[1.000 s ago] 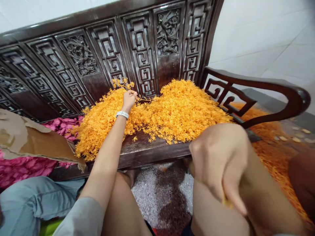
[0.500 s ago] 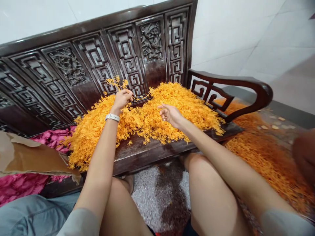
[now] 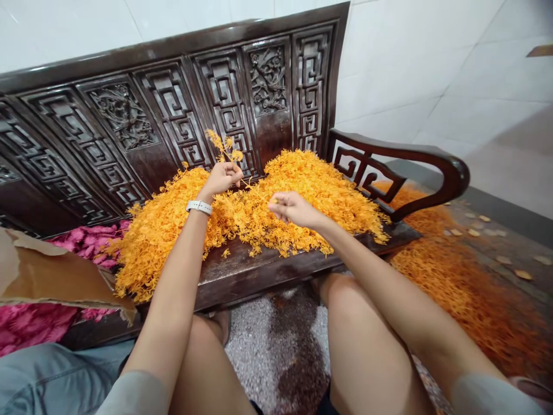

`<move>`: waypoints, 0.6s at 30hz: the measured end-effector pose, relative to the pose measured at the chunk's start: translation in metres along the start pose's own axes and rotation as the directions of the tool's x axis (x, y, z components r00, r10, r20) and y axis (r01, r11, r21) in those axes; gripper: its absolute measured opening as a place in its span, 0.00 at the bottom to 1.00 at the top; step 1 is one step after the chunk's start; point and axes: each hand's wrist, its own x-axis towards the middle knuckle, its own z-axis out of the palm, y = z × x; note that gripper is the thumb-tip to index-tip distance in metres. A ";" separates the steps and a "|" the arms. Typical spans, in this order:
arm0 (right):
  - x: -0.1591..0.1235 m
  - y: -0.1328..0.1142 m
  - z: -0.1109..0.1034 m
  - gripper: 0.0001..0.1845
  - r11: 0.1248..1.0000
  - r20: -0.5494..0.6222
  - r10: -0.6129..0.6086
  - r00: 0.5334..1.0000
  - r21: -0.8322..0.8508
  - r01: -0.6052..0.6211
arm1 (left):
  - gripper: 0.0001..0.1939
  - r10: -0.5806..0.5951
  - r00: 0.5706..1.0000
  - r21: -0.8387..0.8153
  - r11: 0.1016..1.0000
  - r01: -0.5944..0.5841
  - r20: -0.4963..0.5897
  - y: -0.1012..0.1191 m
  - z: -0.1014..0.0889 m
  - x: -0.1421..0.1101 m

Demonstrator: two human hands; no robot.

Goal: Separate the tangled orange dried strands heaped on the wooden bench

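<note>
My left hand (image 3: 223, 177), with a white band on the wrist, is closed round the stem of an orange flower sprig (image 3: 224, 150). Florets stick up above the fist, and the thin stem end pokes out to the right. My right hand (image 3: 291, 208) is pinched, and a small orange floret (image 3: 273, 201) shows at its fingertips. Whether that floret joins the stem is hard to tell against the pile behind. Both hands hover over a big heap of orange florets (image 3: 322, 190) on a dark wooden bench (image 3: 242, 271).
The bench has a carved backrest (image 3: 272, 127) and a curved armrest (image 3: 449, 161) on the right. Pink flowers (image 3: 93, 239) and a torn cardboard piece (image 3: 56, 271) lie at left. Orange stems (image 3: 449, 300) cover the floor at right. Beside my left arm is someone's grey-blue trouser leg (image 3: 56, 374).
My right hand has moved left and slightly down, its fingers going from loosely apart to pinched. My left hand has shifted a little right and down with the sprig, which is now more upright.
</note>
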 end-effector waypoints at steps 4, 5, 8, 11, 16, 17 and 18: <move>-0.039 -0.061 0.046 0.08 0.985 0.885 0.152 0.441 -0.097 -0.144 | 0.10 -0.060 0.908 0.005 0.998 0.068 -0.414 -0.017 -0.006 0.005; -0.046 -0.074 0.057 0.07 0.976 0.974 0.143 0.177 -0.109 -0.191 | 0.10 -0.089 0.880 -0.028 0.996 0.086 -0.467 -0.021 -0.009 0.005; -0.043 -0.087 0.070 0.12 0.777 0.968 -0.175 0.180 0.248 -0.578 | 0.06 -0.155 0.885 -0.118 0.986 0.114 -0.439 -0.025 -0.019 0.003; -0.014 -0.064 0.048 0.19 0.210 0.575 -0.069 0.815 0.807 -0.552 | 0.03 -0.186 0.916 -0.184 0.975 0.127 -0.355 -0.021 -0.023 -0.001; 0.016 -0.013 0.024 0.24 0.306 0.061 0.456 0.888 0.926 -0.221 | 0.05 -0.275 0.912 -0.256 0.946 0.199 -0.305 -0.009 -0.017 -0.005; 0.015 -0.007 0.026 0.23 0.408 0.020 0.490 0.871 0.878 -0.249 | 0.05 -0.277 0.915 -0.244 0.947 0.208 -0.293 -0.008 -0.016 -0.006; 0.013 -0.004 0.029 0.21 0.507 0.009 0.473 0.881 0.814 -0.281 | 0.05 -0.271 0.920 -0.227 0.951 0.211 -0.283 -0.008 -0.015 -0.006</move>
